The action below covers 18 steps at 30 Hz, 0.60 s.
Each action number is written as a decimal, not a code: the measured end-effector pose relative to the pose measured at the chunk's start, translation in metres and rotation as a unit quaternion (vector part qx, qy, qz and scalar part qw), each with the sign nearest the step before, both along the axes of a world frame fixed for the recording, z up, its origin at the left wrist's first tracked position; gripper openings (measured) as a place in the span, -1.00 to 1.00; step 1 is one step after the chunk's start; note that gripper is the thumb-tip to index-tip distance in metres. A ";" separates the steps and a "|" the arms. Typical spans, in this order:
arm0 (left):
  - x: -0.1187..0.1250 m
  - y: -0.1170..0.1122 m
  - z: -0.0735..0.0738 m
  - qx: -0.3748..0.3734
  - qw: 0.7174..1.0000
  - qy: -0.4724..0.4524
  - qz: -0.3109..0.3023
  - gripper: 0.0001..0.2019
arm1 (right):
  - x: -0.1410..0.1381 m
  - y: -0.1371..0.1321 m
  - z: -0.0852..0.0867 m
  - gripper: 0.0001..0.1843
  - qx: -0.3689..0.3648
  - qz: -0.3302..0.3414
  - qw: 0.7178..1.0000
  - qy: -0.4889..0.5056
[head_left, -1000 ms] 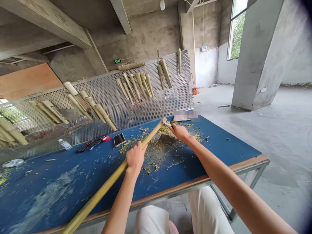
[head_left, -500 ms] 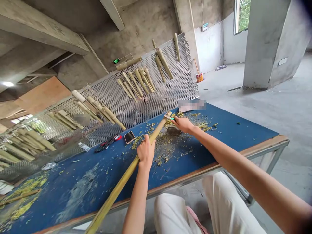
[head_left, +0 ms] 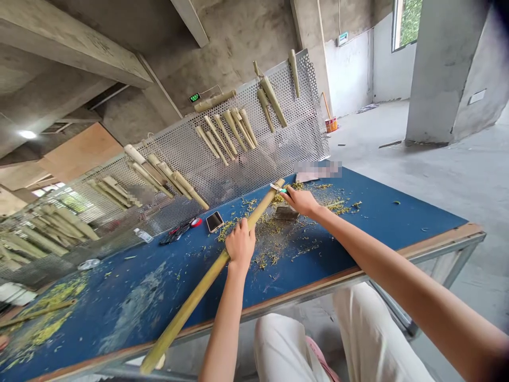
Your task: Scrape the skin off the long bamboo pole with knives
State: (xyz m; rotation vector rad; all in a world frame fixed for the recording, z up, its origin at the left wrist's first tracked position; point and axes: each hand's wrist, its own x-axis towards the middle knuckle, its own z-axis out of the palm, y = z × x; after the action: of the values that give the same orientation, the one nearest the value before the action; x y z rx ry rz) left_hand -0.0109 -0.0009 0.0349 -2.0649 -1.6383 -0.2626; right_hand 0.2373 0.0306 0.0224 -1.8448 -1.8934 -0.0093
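A long yellow-green bamboo pole [head_left: 199, 297] lies slantwise across the blue table [head_left: 377, 223], from the near edge up to the far middle. My left hand [head_left: 239, 244] is closed round the pole at mid length. My right hand [head_left: 302, 201] is closed on a small knife [head_left: 277, 188] with a teal handle, its blade against the pole's far end. A dark flat block [head_left: 285, 213] lies just under my right hand, among bamboo shavings [head_left: 270, 244].
A perforated metal screen [head_left: 238, 170] stands along the table's far edge with several cut bamboo pieces [head_left: 230, 130] hung on it. A phone [head_left: 214, 221], scissors with red tape [head_left: 181, 231] and a small bottle [head_left: 143, 235] lie near the screen. A concrete pillar [head_left: 441, 69] rises at the right.
The view has swung and shifted a little to the left and down. My left hand has slid slightly further up the pole. My right hand stays at the pole's far end with the knife.
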 end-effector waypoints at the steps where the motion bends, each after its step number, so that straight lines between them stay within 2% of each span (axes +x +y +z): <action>1: 0.000 0.000 0.000 -0.004 1.000 0.000 -0.002 -0.53 | -0.001 0.000 -0.001 -0.44 0.000 -0.005 1.000 -0.003; 13: 0.002 -0.001 0.001 -0.014 1.000 0.009 -0.006 -0.50 | -0.004 0.001 -0.001 -0.38 0.005 -0.054 0.998 -0.035; 18: 0.002 0.001 0.000 -0.019 1.000 0.005 -0.001 -0.49 | -0.009 0.000 -0.001 -0.39 0.001 -0.041 0.999 -0.036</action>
State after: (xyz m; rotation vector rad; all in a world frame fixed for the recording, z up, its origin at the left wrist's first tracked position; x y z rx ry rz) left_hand -0.0094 0.0002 0.0350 -2.0929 -1.6484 -0.2223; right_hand 0.2286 0.0301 0.0213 -1.9426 -1.8640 -0.1071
